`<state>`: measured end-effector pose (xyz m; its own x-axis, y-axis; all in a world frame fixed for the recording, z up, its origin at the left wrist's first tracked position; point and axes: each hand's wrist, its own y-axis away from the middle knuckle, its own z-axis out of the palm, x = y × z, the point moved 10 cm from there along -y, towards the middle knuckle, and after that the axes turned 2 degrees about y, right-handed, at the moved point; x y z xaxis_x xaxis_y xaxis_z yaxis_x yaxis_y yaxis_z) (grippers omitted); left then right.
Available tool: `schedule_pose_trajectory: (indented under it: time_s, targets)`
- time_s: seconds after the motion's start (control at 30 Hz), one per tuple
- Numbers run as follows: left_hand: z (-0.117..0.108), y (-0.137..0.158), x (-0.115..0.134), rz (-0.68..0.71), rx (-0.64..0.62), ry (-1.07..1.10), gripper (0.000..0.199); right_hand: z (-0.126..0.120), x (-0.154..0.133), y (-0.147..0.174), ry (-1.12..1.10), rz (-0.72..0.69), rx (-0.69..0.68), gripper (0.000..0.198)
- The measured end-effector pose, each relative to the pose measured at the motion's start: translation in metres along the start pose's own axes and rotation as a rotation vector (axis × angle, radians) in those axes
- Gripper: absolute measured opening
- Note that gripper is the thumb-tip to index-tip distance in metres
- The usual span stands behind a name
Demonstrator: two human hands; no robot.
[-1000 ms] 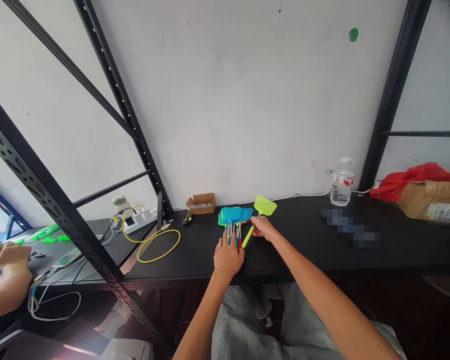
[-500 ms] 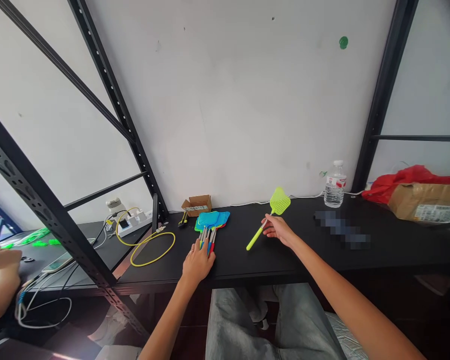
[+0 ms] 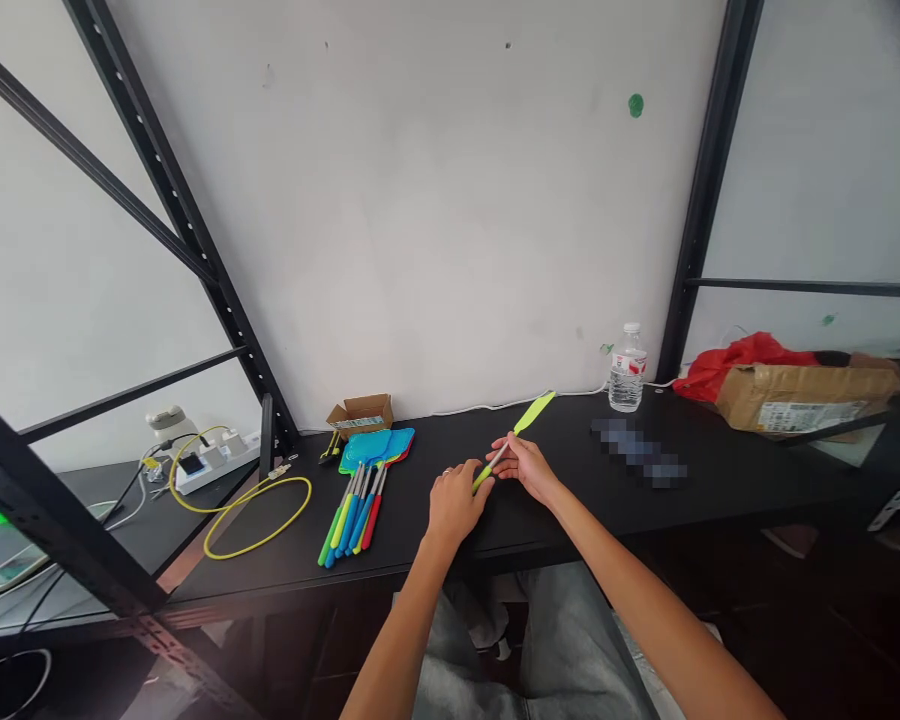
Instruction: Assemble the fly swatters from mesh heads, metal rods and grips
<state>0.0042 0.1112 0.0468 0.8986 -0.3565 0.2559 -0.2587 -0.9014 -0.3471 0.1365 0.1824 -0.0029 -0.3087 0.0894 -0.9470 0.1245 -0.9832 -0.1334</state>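
Left hand (image 3: pixel 452 503) closed on its near handle (image 3: pixel 483 476), right hand (image 3: pixel 527 470) pinching its grey shaft (image 3: pixel 499 455), the lime-green plastic flyswatter (image 3: pixel 534 411) is best steadied lightly.

A bare strip of black table (image 3: pixel 742 475) runs between the pile of fly swatters (image 3: pixel 377 445) and the left hand (image 3: pixel 454 503), and another opens to the right of the right hand (image 3: pixel 529 468), up to a pixelated object (image 3: pixel 637 453). Behind that, the water bottle (image 3: pixel 628 375) stands near the wall (image 3: pixel 435 220), with a cardboard carton (image 3: pixel 742 400) further right. Leftward, the swatters block the way first, a small open box (image 3: pixel 361 424) behind them, then the looped yellow cable (image 3: pixel 309 495) and slanting perforated steel post (image 3: pixel 52 515)
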Motion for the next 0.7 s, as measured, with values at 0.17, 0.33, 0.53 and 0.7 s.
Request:
schedule_pose_trajectory:
  time_s: [0.17, 0.33, 0.53, 0.7]
  targets:
    - [0.009, -0.005, 0.008, -0.026, -0.020, -0.003, 0.039, -0.006, -0.003, 0.002, -0.040, -0.045, 0.060, 0.034]
    - [0.007, -0.001, 0.010, 0.022, 0.013, 0.015, 0.038, -0.012, 0.000, 0.000, -0.011, -0.041, 0.113, 0.036]
    - [0.007, -0.001, 0.014, 0.075, 0.026, 0.096, 0.039, -0.013, 0.002, 0.000, -0.057, -0.040, 0.115, 0.038]
    - [0.008, -0.002, 0.014, 0.089, -0.007, 0.219, 0.040, -0.014, 0.003, -0.001, -0.087, -0.033, 0.116, 0.037]
